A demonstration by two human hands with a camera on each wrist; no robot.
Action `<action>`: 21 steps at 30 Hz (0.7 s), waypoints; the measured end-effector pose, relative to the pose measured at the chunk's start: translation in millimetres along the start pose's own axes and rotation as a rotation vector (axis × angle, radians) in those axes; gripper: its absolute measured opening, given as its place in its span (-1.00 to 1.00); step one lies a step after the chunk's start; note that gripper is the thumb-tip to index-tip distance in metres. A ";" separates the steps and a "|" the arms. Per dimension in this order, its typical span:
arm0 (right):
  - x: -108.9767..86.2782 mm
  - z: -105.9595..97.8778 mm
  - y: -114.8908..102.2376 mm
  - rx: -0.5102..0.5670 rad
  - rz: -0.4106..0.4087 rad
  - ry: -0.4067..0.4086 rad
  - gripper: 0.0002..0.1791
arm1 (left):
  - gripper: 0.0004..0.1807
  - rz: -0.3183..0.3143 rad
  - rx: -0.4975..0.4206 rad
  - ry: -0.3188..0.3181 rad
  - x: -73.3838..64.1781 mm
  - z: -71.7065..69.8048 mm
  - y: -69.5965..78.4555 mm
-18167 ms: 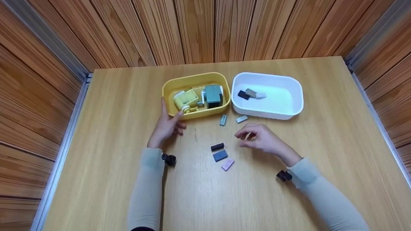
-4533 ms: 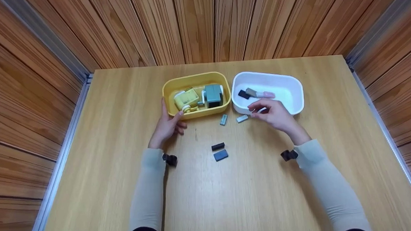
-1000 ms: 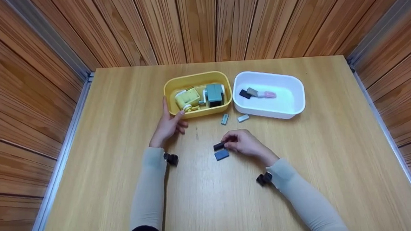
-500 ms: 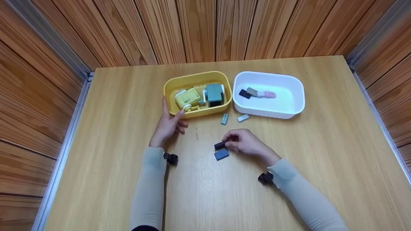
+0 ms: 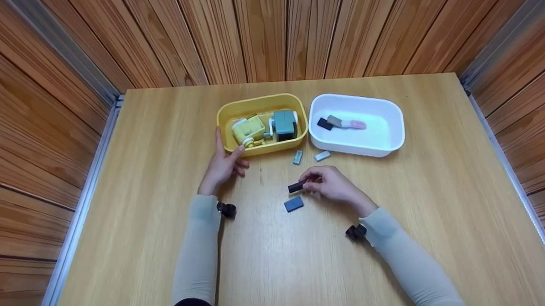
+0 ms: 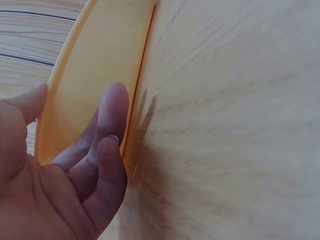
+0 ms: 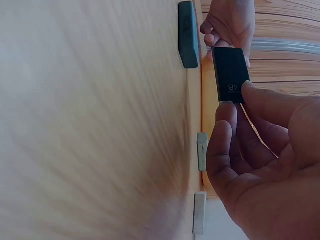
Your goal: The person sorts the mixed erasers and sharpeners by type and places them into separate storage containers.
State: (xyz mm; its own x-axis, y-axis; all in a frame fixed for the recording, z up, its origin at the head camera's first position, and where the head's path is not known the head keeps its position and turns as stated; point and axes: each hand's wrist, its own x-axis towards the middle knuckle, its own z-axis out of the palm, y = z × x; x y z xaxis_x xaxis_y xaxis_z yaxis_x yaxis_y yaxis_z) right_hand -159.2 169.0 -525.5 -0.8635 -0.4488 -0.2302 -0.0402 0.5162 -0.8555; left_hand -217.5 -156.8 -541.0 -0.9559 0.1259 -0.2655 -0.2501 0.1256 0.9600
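Note:
My right hand [image 5: 328, 182] pinches a black eraser [image 5: 295, 187] by its right end, over the middle of the table. In the right wrist view the eraser [image 7: 230, 70] shows "4B", thumb on one side and fingertips underneath. A blue eraser [image 5: 294, 204] lies just below it on the table. At the left front corner of a yellow bin [image 5: 277, 149], my left hand [image 5: 221, 168] rests with the index finger along the end and the thumb at the rim. The left wrist view shows the other fingers loosely bent beside the bin's wall [image 6: 95, 65].
The yellow bin holds a teal crank pencil sharpener [image 5: 284, 124] and a yellow sharpener-like device [image 5: 250, 129]. Beside it, a white bin [image 5: 356, 149] contains black, grey, white and pink erasers. In front lie a greenish eraser [image 5: 297, 157] and a white eraser [image 5: 322, 156].
The pink eraser has gone from the table into the white bin. My right hand has come back, taken the black eraser and lifted it up and right from beside the blue one.

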 end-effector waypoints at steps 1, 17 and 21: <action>-0.2 -1.3 -0.3 0.002 0.000 0.006 -0.83 | 0.04 0.000 0.003 0.000 0.5 0.1 -0.1; -5.5 -24.9 -2.6 0.015 -0.034 0.086 -0.84 | 0.05 -0.011 -0.003 0.000 0.4 1.0 0.8; -8.4 -32.2 -4.1 0.033 -0.022 0.097 -0.83 | 0.07 -0.010 0.000 -0.010 -0.5 0.0 -0.1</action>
State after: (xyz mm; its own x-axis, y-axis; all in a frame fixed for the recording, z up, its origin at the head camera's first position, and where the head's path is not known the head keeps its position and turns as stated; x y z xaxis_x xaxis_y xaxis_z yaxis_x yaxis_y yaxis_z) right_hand -167.9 194.1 -505.1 -0.9073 -0.3859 -0.1670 -0.0442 0.4824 -0.8748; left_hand -217.0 -156.9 -540.9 -0.9518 0.1342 -0.2758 -0.2596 0.1266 0.9574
